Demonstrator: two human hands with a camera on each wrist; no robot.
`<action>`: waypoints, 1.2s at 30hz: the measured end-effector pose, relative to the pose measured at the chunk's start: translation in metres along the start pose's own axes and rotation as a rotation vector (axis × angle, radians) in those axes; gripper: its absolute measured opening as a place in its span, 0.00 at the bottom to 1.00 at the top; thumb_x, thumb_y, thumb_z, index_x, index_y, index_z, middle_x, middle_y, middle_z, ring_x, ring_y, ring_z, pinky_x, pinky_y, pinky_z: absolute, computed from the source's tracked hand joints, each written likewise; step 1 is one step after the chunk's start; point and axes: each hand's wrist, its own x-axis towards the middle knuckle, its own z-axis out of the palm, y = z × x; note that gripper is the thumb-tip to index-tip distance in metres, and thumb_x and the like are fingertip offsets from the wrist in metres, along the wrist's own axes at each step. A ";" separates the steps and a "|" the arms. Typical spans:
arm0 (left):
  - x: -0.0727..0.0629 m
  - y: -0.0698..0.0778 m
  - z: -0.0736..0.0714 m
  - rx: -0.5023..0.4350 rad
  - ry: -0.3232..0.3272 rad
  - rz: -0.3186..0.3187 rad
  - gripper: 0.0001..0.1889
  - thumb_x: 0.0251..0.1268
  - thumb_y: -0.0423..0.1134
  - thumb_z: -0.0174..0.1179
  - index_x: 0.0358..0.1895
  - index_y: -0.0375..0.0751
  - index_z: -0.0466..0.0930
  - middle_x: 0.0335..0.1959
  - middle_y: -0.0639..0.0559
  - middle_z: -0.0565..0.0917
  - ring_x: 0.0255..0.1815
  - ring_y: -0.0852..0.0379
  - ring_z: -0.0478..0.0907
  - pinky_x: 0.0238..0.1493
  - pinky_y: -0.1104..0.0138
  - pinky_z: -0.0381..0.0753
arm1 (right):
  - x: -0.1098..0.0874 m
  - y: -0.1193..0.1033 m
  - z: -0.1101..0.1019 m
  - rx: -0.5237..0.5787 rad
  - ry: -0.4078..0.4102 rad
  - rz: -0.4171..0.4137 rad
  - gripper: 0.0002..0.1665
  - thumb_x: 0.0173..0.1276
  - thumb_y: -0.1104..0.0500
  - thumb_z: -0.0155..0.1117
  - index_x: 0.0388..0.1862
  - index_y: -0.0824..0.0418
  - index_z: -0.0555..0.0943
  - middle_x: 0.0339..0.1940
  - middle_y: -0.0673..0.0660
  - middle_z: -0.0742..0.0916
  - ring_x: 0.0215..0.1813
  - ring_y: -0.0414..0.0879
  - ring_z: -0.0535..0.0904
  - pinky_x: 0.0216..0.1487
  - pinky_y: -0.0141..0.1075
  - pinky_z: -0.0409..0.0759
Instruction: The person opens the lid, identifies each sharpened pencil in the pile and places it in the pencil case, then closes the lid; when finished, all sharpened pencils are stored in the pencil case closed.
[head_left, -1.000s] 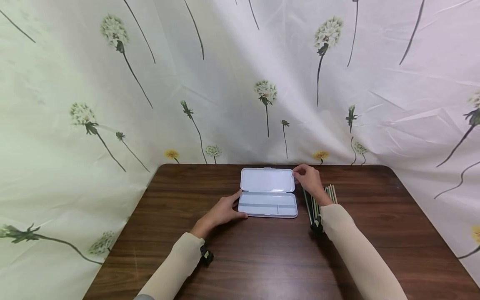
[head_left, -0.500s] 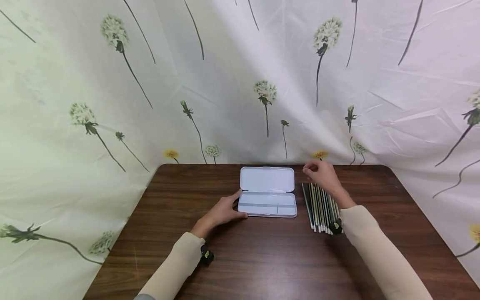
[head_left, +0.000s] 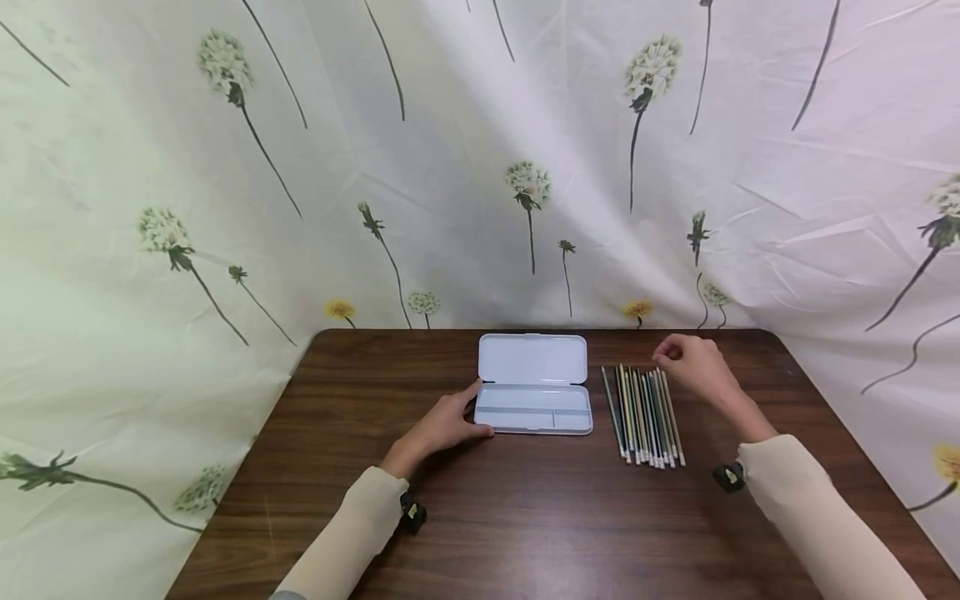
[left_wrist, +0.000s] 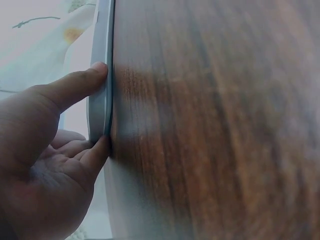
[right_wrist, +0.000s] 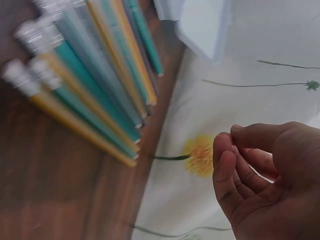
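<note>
– what has your left grip got?

– my left grip [head_left: 444, 419] is at nine o'clock of the white case [head_left: 517, 397], holding its short end. my thumb is on the side facing six o'clock, and a fingertip reaches up near the hinge.

– and how does the case sit?

– flat on the brown tabletop [head_left: 525, 517] and open, its lid [head_left: 532, 358] laid back toward twelve o'clock. the near half is divided: one long compartment toward twelve, another long one toward six, and a short one at five.

– your right grip?

– narrow. my right grip [head_left: 697, 365] has its fingers curled, thumb tip meeting fingertip, at one o'clock of the pencils [head_left: 647, 417] and apart from them.

– where do those lie?

– at three o'clock of the case, side by side, white ends toward six. one green pencil [head_left: 613, 412] sits at nine o'clock of the bunch, slightly split from the others at the far end.

– and past the tabletop?

– a flowered cloth [head_left: 450, 167] hangs at twelve o'clock.
</note>
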 end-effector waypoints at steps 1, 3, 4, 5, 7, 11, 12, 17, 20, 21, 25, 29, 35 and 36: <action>0.000 0.000 0.000 0.002 -0.003 0.001 0.51 0.67 0.45 0.76 0.87 0.40 0.54 0.83 0.38 0.66 0.82 0.44 0.67 0.79 0.49 0.70 | -0.003 0.004 0.000 -0.010 -0.005 0.008 0.09 0.77 0.59 0.66 0.44 0.64 0.89 0.37 0.60 0.92 0.34 0.45 0.83 0.36 0.38 0.77; 0.000 -0.001 0.000 0.004 -0.009 -0.002 0.51 0.67 0.45 0.76 0.87 0.40 0.54 0.83 0.39 0.66 0.83 0.45 0.67 0.79 0.49 0.70 | -0.008 0.011 0.002 -0.013 -0.028 0.032 0.10 0.77 0.59 0.65 0.44 0.65 0.89 0.35 0.60 0.91 0.32 0.45 0.82 0.34 0.39 0.77; 0.000 -0.001 0.000 0.006 -0.008 0.000 0.51 0.67 0.46 0.76 0.87 0.40 0.54 0.83 0.38 0.66 0.83 0.44 0.67 0.79 0.49 0.70 | -0.011 0.015 0.004 -0.011 -0.039 0.042 0.11 0.77 0.59 0.65 0.44 0.66 0.88 0.35 0.60 0.91 0.32 0.45 0.82 0.33 0.39 0.77; 0.000 -0.001 0.000 0.012 -0.007 0.002 0.52 0.67 0.46 0.76 0.86 0.39 0.54 0.83 0.37 0.66 0.82 0.43 0.67 0.79 0.48 0.70 | -0.013 0.019 0.005 -0.010 -0.053 0.059 0.11 0.77 0.59 0.64 0.45 0.66 0.88 0.34 0.60 0.90 0.31 0.45 0.81 0.33 0.39 0.77; 0.000 -0.001 -0.001 0.022 -0.006 0.002 0.52 0.67 0.46 0.76 0.87 0.38 0.54 0.83 0.37 0.66 0.82 0.43 0.67 0.79 0.48 0.70 | -0.018 0.027 0.010 -0.006 -0.075 0.081 0.11 0.76 0.60 0.64 0.45 0.67 0.88 0.34 0.60 0.90 0.30 0.45 0.82 0.32 0.39 0.77; 0.000 -0.001 -0.001 0.026 0.000 0.010 0.52 0.67 0.45 0.76 0.87 0.39 0.54 0.83 0.37 0.66 0.82 0.42 0.68 0.78 0.47 0.70 | -0.024 0.039 0.019 0.007 -0.103 0.105 0.10 0.77 0.60 0.63 0.44 0.66 0.88 0.34 0.59 0.90 0.30 0.44 0.83 0.33 0.39 0.78; 0.000 -0.001 -0.001 0.021 -0.001 0.011 0.52 0.67 0.45 0.76 0.87 0.40 0.54 0.83 0.37 0.66 0.82 0.43 0.68 0.78 0.48 0.70 | -0.025 0.041 0.022 0.010 -0.108 0.104 0.10 0.77 0.60 0.64 0.44 0.66 0.88 0.34 0.59 0.90 0.30 0.44 0.83 0.33 0.39 0.78; 0.001 -0.003 0.000 0.015 -0.004 0.016 0.52 0.67 0.46 0.76 0.86 0.37 0.53 0.83 0.37 0.65 0.82 0.44 0.68 0.78 0.50 0.72 | -0.029 0.051 0.034 0.014 -0.129 0.095 0.09 0.76 0.60 0.65 0.42 0.65 0.88 0.32 0.56 0.90 0.29 0.44 0.82 0.31 0.39 0.79; 0.001 -0.004 0.000 0.007 -0.009 0.015 0.53 0.67 0.46 0.76 0.86 0.36 0.52 0.84 0.37 0.64 0.82 0.44 0.67 0.78 0.51 0.72 | -0.029 0.055 0.038 -0.010 -0.112 0.086 0.09 0.76 0.60 0.65 0.40 0.65 0.88 0.31 0.56 0.90 0.28 0.44 0.80 0.31 0.39 0.78; 0.001 -0.005 0.000 0.005 -0.009 0.015 0.53 0.67 0.46 0.76 0.86 0.37 0.52 0.84 0.37 0.64 0.82 0.45 0.68 0.78 0.51 0.72 | -0.029 0.056 0.038 -0.020 -0.104 0.087 0.10 0.75 0.60 0.66 0.39 0.65 0.88 0.31 0.56 0.89 0.28 0.44 0.80 0.31 0.39 0.77; 0.001 -0.004 0.000 0.012 -0.006 0.008 0.53 0.67 0.47 0.76 0.86 0.36 0.52 0.84 0.37 0.64 0.82 0.44 0.67 0.78 0.51 0.72 | -0.029 0.056 0.038 -0.069 -0.084 0.088 0.09 0.73 0.60 0.67 0.35 0.64 0.86 0.29 0.56 0.88 0.28 0.45 0.77 0.31 0.39 0.75; 0.001 -0.004 0.000 0.016 -0.007 0.006 0.53 0.67 0.47 0.76 0.86 0.36 0.52 0.84 0.36 0.64 0.82 0.44 0.67 0.78 0.51 0.72 | -0.027 0.054 0.039 -0.107 -0.088 0.091 0.06 0.70 0.63 0.65 0.32 0.63 0.83 0.28 0.55 0.85 0.28 0.46 0.76 0.31 0.39 0.73; 0.001 -0.004 0.001 0.010 -0.006 0.015 0.53 0.67 0.46 0.76 0.86 0.36 0.52 0.84 0.36 0.64 0.82 0.44 0.68 0.78 0.50 0.72 | -0.024 0.051 0.041 -0.124 -0.098 0.094 0.07 0.69 0.65 0.63 0.30 0.62 0.80 0.24 0.54 0.82 0.26 0.45 0.74 0.30 0.39 0.71; 0.001 -0.005 0.001 0.015 -0.008 0.017 0.53 0.67 0.46 0.76 0.86 0.36 0.52 0.84 0.36 0.64 0.82 0.44 0.67 0.78 0.50 0.71 | -0.024 0.051 0.041 -0.123 -0.104 0.101 0.09 0.69 0.65 0.62 0.27 0.61 0.79 0.22 0.53 0.80 0.25 0.45 0.73 0.29 0.39 0.70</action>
